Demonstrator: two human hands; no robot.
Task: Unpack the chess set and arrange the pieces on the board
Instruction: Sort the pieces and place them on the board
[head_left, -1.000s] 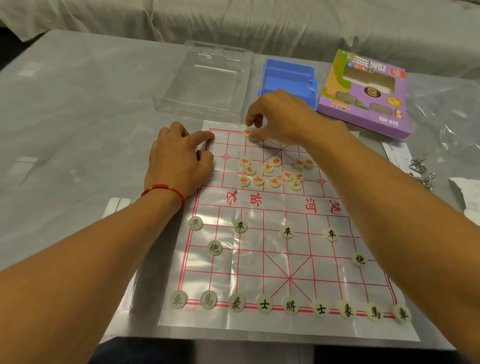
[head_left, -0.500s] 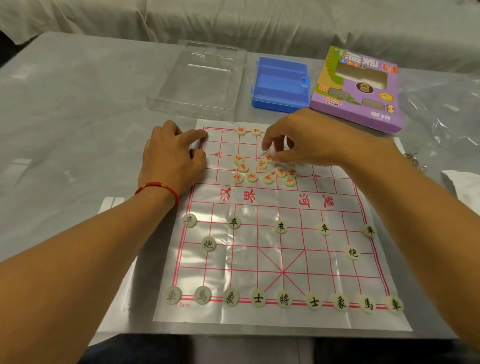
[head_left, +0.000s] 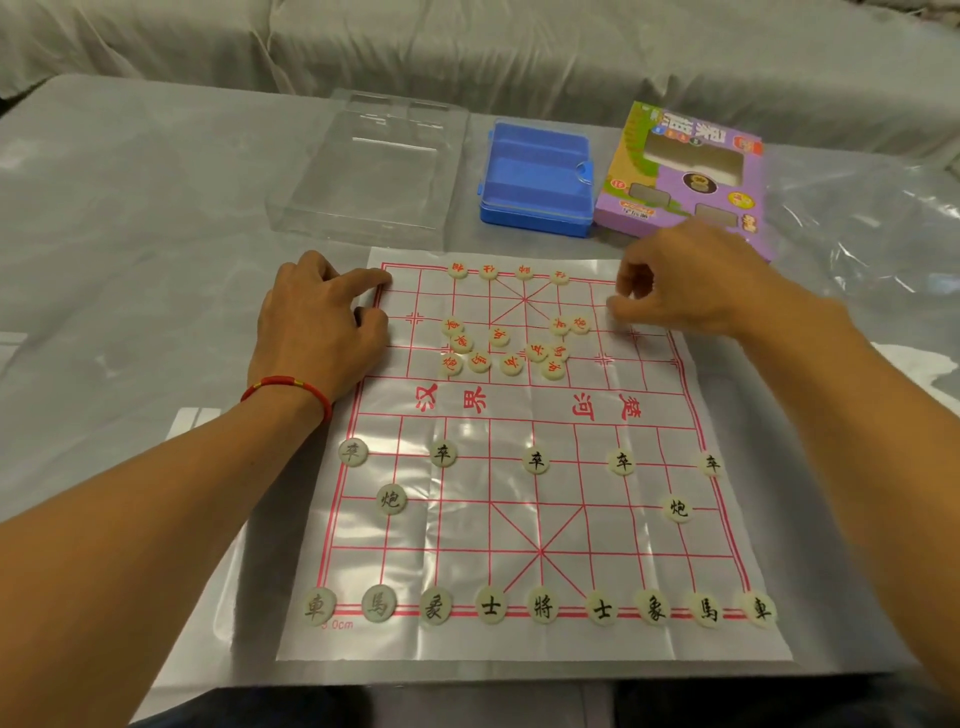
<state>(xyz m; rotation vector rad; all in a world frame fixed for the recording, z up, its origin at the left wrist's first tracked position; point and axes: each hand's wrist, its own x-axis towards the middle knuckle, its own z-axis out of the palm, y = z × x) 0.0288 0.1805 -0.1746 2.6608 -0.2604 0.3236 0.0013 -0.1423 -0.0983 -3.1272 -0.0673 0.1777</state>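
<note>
Head view shows our left hand (head_left: 322, 322) pressing the board (head_left: 524, 639) flat at its far left corner on the counter (head_left: 130, 249), fingers loosely bent, holding nothing. Our right hand (head_left: 691, 286) pinches toward the far row; whether it holds a red piece we cannot tell. Set pieces squarely on intersections. Four red pieces (head_left: 488, 270) now line the far row, two more than half a second ago; the loose pile (head_left: 506, 348) is smaller.
</note>
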